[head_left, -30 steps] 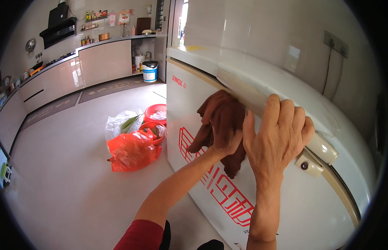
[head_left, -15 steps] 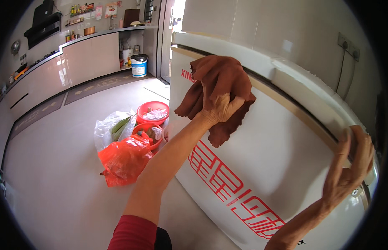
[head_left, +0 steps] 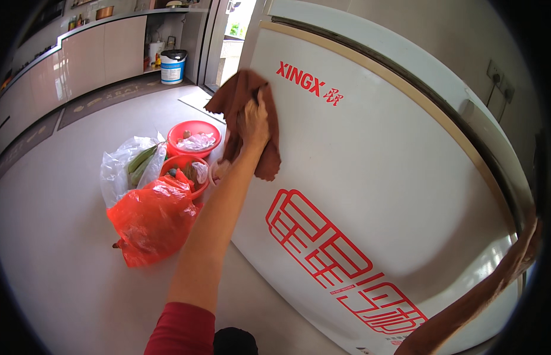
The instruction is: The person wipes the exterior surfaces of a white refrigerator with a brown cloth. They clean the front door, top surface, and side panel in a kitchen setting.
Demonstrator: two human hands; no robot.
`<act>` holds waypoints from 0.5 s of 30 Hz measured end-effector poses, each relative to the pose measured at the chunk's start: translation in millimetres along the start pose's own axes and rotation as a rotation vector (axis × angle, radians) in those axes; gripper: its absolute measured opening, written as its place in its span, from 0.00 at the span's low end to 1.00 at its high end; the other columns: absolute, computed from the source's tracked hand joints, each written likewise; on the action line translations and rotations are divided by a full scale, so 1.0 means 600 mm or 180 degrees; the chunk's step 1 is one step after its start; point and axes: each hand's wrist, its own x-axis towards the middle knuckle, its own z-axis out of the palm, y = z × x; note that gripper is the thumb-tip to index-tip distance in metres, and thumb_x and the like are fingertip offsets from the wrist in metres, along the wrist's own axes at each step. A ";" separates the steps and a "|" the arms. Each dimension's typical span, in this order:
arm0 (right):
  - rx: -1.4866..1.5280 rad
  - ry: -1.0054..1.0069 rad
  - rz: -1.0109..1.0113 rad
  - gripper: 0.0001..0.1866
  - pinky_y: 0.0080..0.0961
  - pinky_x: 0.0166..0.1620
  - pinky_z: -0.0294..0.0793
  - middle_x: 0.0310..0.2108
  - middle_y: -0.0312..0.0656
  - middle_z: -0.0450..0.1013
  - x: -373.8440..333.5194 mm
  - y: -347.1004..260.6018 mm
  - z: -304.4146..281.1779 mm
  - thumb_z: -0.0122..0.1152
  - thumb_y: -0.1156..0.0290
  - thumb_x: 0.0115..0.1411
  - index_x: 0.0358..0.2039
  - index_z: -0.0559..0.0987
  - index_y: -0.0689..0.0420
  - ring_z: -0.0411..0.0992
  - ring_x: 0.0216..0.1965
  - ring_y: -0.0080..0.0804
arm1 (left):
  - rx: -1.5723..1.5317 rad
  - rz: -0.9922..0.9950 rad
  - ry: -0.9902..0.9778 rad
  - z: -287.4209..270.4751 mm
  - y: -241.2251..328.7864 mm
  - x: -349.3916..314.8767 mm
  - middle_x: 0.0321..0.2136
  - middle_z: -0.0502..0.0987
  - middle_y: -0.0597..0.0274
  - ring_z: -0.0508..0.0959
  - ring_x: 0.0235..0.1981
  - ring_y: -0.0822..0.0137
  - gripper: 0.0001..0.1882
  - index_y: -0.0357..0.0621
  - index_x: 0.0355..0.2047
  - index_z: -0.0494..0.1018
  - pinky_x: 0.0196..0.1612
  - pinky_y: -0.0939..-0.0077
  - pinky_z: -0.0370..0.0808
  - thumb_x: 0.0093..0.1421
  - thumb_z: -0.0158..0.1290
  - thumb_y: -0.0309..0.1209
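A brown cloth [head_left: 235, 103] is bunched under my left hand [head_left: 253, 123], whose fingers are closed on it. The hand presses the cloth to the left edge of a white chest freezer's front panel [head_left: 370, 160], and part of the cloth hangs past that edge. Red lettering and a large red outlined design mark the panel. At the far right, my right hand [head_left: 529, 245] is by the freezer's right edge, just below the lid. Its fingers are lost in the dark rim of the picture.
Left of the freezer, the floor holds an orange-red plastic bag [head_left: 150, 222], a clear bag [head_left: 118, 171] with green produce, and red basins [head_left: 210, 127]. Farther back are a white-and-blue bucket [head_left: 173, 68], a long mat [head_left: 112, 100], kitchen cabinets [head_left: 103, 50] and a bright doorway [head_left: 233, 44].
My left hand has carried the cloth leftward across the panel to its edge, uncovering the upper red lettering. The view has shifted, and my right hand now sits closer to the picture's rim.
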 end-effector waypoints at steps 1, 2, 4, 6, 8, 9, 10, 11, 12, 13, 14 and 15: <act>0.0093 -0.0171 0.0023 0.19 0.33 0.24 0.59 0.17 0.38 0.63 0.000 -0.003 -0.001 0.57 0.55 0.53 0.20 0.74 0.61 0.58 0.20 0.28 | -0.0009 -0.0490 -0.0286 0.001 0.001 -0.031 0.44 0.71 0.39 0.72 0.44 0.40 0.25 0.43 0.59 0.58 0.48 0.49 0.67 0.61 0.44 0.33; 0.0440 -0.0199 0.0081 0.19 0.36 0.26 0.61 0.19 0.42 0.66 -0.014 -0.034 0.011 0.55 0.56 0.54 0.22 0.74 0.61 0.61 0.22 0.32 | -0.0067 -0.0920 -0.0435 -0.006 0.006 -0.044 0.43 0.72 0.38 0.72 0.44 0.39 0.24 0.41 0.57 0.60 0.48 0.49 0.67 0.63 0.42 0.37; 0.0186 -0.0444 -0.0062 0.19 0.36 0.34 0.64 0.27 0.41 0.69 -0.006 -0.007 0.005 0.54 0.53 0.56 0.30 0.76 0.58 0.64 0.30 0.33 | -0.0303 -0.1749 -0.0559 -0.024 0.039 -0.055 0.42 0.73 0.37 0.72 0.43 0.37 0.26 0.36 0.51 0.65 0.47 0.49 0.69 0.66 0.37 0.46; -0.0054 -0.0687 -0.0179 0.20 0.37 0.42 0.67 0.35 0.41 0.72 0.010 0.045 -0.003 0.53 0.51 0.58 0.37 0.78 0.55 0.68 0.38 0.34 | -0.0940 -0.2195 -0.0342 -0.048 0.100 -0.054 0.38 0.74 0.32 0.71 0.42 0.33 0.42 0.32 0.38 0.72 0.48 0.49 0.68 0.63 0.25 0.63; -0.0361 -0.0953 -0.0312 0.22 0.37 0.50 0.69 0.43 0.40 0.74 0.018 0.079 -0.010 0.52 0.48 0.60 0.44 0.79 0.52 0.71 0.46 0.35 | -0.1045 -0.2121 -0.1047 -0.066 0.176 -0.068 0.35 0.74 0.31 0.73 0.40 0.34 0.40 0.32 0.37 0.72 0.46 0.51 0.68 0.63 0.30 0.61; -0.0346 -0.0933 -0.0302 0.22 0.35 0.50 0.69 0.43 0.40 0.74 0.021 0.070 -0.012 0.52 0.49 0.60 0.44 0.79 0.52 0.71 0.46 0.35 | -0.0963 -0.1777 -0.1047 -0.070 0.201 -0.082 0.31 0.75 0.33 0.74 0.37 0.36 0.38 0.31 0.32 0.73 0.43 0.53 0.70 0.63 0.33 0.60; -0.0312 -0.0935 -0.0270 0.22 0.34 0.49 0.69 0.42 0.40 0.74 0.015 0.059 -0.010 0.52 0.49 0.60 0.44 0.79 0.53 0.71 0.46 0.34 | -0.0866 -0.1325 -0.0988 -0.082 0.225 -0.098 0.24 0.75 0.36 0.75 0.30 0.37 0.37 0.31 0.24 0.74 0.37 0.51 0.71 0.63 0.37 0.58; -0.0335 -0.0949 -0.0271 0.23 0.32 0.48 0.69 0.42 0.40 0.74 0.010 0.055 -0.010 0.52 0.49 0.60 0.44 0.79 0.54 0.71 0.45 0.34 | -0.1004 -0.1014 -0.0883 -0.085 0.254 -0.128 0.19 0.74 0.38 0.75 0.22 0.42 0.33 0.31 0.20 0.73 0.30 0.51 0.71 0.63 0.41 0.53; -0.0330 -0.0967 -0.0282 0.22 0.32 0.48 0.69 0.42 0.40 0.74 0.011 0.056 -0.009 0.52 0.49 0.60 0.44 0.79 0.53 0.71 0.45 0.34 | -0.1085 -0.0656 -0.1107 -0.099 0.273 -0.150 0.14 0.72 0.43 0.73 0.16 0.48 0.27 0.32 0.17 0.73 0.26 0.55 0.70 0.60 0.47 0.46; -0.0319 -0.0990 -0.0294 0.22 0.32 0.47 0.69 0.42 0.40 0.74 0.011 0.060 -0.008 0.51 0.50 0.61 0.44 0.79 0.53 0.71 0.45 0.33 | -0.1262 -0.0127 -0.0923 -0.096 0.277 -0.182 0.15 0.72 0.48 0.74 0.19 0.49 0.23 0.34 0.22 0.75 0.24 0.56 0.71 0.55 0.52 0.46; -0.0279 -0.1009 -0.0298 0.22 0.32 0.47 0.70 0.42 0.40 0.74 0.011 0.061 -0.004 0.51 0.50 0.61 0.44 0.79 0.53 0.71 0.46 0.33 | -0.1544 0.0590 -0.0390 -0.087 0.269 -0.213 0.24 0.75 0.49 0.76 0.27 0.49 0.21 0.37 0.34 0.75 0.33 0.57 0.72 0.54 0.54 0.45; -0.0366 -0.1006 -0.0409 0.22 0.32 0.47 0.70 0.43 0.40 0.74 0.011 0.070 -0.006 0.50 0.50 0.61 0.44 0.79 0.52 0.71 0.46 0.33 | -0.1746 0.1006 -0.0305 -0.098 0.284 -0.232 0.30 0.76 0.50 0.75 0.34 0.47 0.22 0.40 0.42 0.73 0.40 0.60 0.71 0.54 0.53 0.45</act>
